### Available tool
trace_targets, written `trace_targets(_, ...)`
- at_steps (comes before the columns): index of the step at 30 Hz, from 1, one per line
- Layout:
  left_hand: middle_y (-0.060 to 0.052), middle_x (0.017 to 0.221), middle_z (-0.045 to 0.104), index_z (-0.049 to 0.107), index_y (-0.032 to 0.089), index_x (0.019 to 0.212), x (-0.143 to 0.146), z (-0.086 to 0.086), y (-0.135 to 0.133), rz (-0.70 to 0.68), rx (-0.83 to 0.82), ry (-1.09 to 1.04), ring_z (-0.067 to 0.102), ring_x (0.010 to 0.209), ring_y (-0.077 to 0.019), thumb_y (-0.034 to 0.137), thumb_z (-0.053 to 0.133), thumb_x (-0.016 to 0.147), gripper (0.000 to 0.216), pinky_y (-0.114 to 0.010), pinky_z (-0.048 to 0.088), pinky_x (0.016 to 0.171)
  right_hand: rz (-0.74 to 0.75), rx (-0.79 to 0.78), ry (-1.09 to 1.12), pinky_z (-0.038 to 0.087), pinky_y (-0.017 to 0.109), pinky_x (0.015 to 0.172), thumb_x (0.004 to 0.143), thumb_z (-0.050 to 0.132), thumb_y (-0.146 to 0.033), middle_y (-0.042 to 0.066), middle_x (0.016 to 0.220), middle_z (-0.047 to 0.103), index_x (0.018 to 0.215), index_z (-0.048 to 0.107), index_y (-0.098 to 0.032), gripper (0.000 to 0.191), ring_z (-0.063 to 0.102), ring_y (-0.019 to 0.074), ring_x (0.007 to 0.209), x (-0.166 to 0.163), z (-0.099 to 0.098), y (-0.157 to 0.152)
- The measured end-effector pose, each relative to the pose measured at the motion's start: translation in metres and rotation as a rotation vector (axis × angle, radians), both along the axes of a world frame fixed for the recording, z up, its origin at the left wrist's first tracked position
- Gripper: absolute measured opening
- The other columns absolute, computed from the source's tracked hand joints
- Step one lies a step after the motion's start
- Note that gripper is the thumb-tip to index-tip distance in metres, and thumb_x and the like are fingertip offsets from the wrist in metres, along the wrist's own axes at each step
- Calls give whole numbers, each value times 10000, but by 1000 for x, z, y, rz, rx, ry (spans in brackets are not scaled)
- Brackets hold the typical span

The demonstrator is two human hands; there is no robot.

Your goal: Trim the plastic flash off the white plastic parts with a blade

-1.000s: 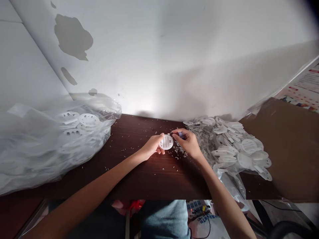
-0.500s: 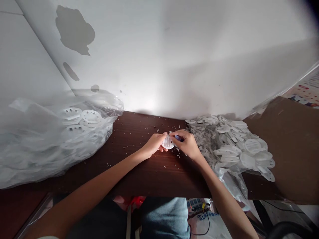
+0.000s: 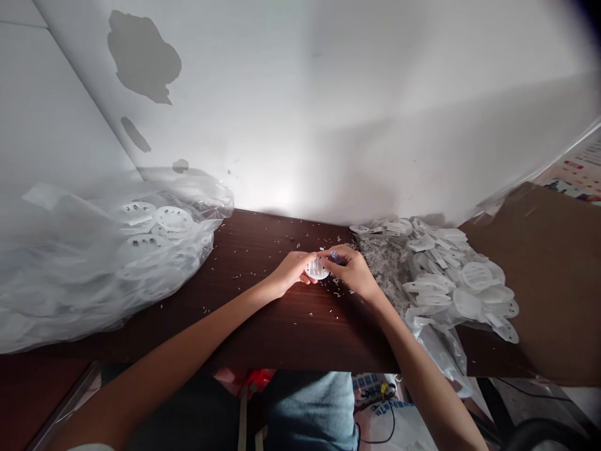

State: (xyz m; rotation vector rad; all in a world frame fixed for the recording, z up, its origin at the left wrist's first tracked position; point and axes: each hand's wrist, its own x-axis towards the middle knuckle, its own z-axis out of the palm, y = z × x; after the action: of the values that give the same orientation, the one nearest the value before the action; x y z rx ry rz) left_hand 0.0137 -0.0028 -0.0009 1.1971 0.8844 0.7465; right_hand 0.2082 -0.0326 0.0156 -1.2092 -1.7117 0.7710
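Observation:
My left hand (image 3: 297,272) pinches a white round slotted plastic disc (image 3: 317,269) by its left edge, with some fingers beneath it. Over the disc's right side, the thumb and fingertips of my right hand (image 3: 351,268) are closed together, touching or very near its upper edge. A small bluish-purple translucent piece (image 3: 335,257) shows between the right fingers; its exact kind is hidden. Both hands are just above the dark wooden table (image 3: 263,326).
On the left lies a large transparent plastic bag (image 3: 94,294) of slotted discs (image 3: 173,218). To the right, a pile of white discs (image 3: 469,300) sits beside many tiny plastic scraps (image 3: 382,257). Brown cardboard (image 3: 549,282) stands far right; a white wall (image 3: 282,113) rises behind.
The disc has tilted slightly, so its slots show more plainly. My right fingers and the purplish piece have shifted a little; both hands stay at the disc.

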Motion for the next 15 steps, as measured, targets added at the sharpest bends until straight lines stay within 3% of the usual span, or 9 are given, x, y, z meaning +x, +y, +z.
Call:
trace_targets(4, -105, 747, 752, 740, 139, 830, 2, 1, -1, 18, 14, 10, 675, 594, -175, 473, 636, 914, 360, -288, 510, 570, -49, -160, 154, 503, 303, 689, 893, 729, -484, 38, 886, 734, 1115, 791, -217, 353, 651, 191, 787, -4, 1, -1)
trace_targets(8, -95, 748, 741, 732, 139, 839, 1, 2, -3, 1, 43, 26, 674, 606, -171, 487, 631, 909, 369, -273, 504, 557, -12, -246, 240, 373, 266, 543, 890, 722, -520, -15, 672, 601, 1032, 785, -193, 362, 486, 128, 583, -8, 2, -3)
trace_targets(12, -81, 743, 725, 729, 138, 888, 1, 1, -3, 7, 65, 25, 670, 615, -169, 539, 625, 908, 414, -259, 483, 530, 45, -311, 325, 261, 262, 492, 883, 739, -531, -49, 616, 510, 1021, 766, -184, 374, 346, 94, 516, -12, -1, -3)
trace_targets(15, -70, 752, 722, 728, 147, 916, 2, 0, -4, 3, 79, 33, 658, 615, -156, 555, 624, 911, 421, -246, 467, 525, 32, -314, 330, 256, 266, 499, 878, 745, -547, -49, 625, 504, 1026, 757, -183, 393, 338, 96, 522, -14, -2, -4)
